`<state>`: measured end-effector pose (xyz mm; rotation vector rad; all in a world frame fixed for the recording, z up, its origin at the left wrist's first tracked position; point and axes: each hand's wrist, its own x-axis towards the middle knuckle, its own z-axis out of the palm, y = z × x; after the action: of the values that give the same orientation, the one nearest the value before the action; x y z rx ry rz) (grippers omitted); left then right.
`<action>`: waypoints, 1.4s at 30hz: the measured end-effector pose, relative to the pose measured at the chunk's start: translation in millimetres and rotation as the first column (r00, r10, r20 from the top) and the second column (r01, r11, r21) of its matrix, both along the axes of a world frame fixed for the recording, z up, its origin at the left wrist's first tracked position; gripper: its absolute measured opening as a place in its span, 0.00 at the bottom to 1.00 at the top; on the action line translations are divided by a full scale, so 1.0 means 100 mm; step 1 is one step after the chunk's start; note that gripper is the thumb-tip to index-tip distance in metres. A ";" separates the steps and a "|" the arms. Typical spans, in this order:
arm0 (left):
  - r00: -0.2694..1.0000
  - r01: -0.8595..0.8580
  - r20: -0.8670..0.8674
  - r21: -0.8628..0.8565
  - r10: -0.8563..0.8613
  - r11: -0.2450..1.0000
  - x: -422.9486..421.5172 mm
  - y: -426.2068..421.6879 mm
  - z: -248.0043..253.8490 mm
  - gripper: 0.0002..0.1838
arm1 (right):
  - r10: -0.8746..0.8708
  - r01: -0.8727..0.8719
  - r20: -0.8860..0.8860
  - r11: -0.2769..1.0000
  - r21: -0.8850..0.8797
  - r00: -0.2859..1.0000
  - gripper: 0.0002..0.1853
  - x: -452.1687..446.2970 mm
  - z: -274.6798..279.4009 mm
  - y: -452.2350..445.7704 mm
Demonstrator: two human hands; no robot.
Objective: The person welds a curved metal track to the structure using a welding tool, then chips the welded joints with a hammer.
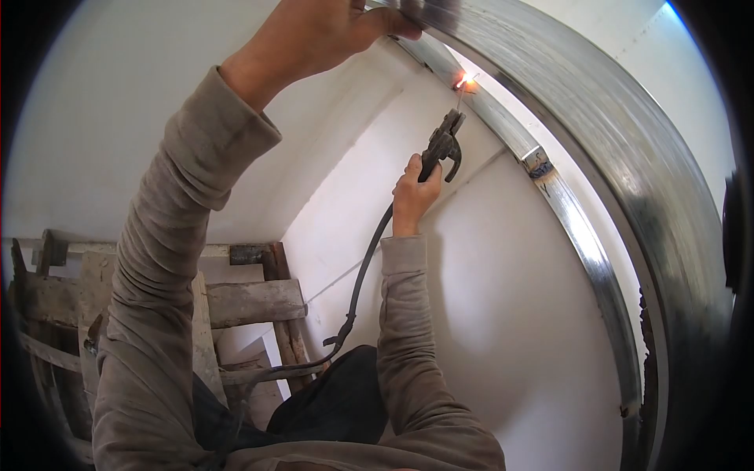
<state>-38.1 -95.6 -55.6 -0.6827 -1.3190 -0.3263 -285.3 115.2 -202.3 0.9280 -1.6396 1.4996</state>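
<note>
The right hand (415, 196) is wrapped firmly around a black electrode holder (442, 149) just below the narrow metal bar (576, 213), whose thin rod (460, 100) reaches up to a glowing spot (466, 81) on that bar. Near the bar's upper end, the left hand (318, 38) has its thumb against the wide metal beam (601, 102); its fingers leave view, so I cannot tell whether it grips. The beam curves above the bar, a bright gap between. A dark cable (364, 275) hangs below the bar, and wooden planks (255, 303) stand well below it.
</note>
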 end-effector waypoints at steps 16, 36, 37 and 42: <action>0.997 -0.037 0.066 0.063 0.033 0.997 0.11 0.06 -0.01 0.30 | 0.024 -0.021 0.130 0.999 -0.025 0.991 0.12 0.13 0.00 0.00; 1.000 0.006 -0.017 0.013 -0.005 1.000 0.01 -0.14 -0.07 0.28 | 0.019 -0.019 -0.018 1.000 -0.013 1.000 0.11 -0.07 -0.14 -0.12; 0.999 -0.008 -0.031 0.008 0.008 1.000 0.01 -0.13 -0.06 0.28 | 0.020 -0.021 -0.021 1.000 -0.019 1.000 0.11 -0.08 -0.14 -0.12; 1.000 0.020 -0.022 0.012 -0.020 1.000 0.00 -0.02 0.00 0.29 | 0.016 -0.016 -0.022 1.000 -0.026 1.000 0.12 -0.11 -0.13 -0.06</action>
<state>-38.6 -97.3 -56.1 -0.6875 -1.2890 -0.3418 -296.7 108.7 -215.0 0.9419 -1.5970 1.5131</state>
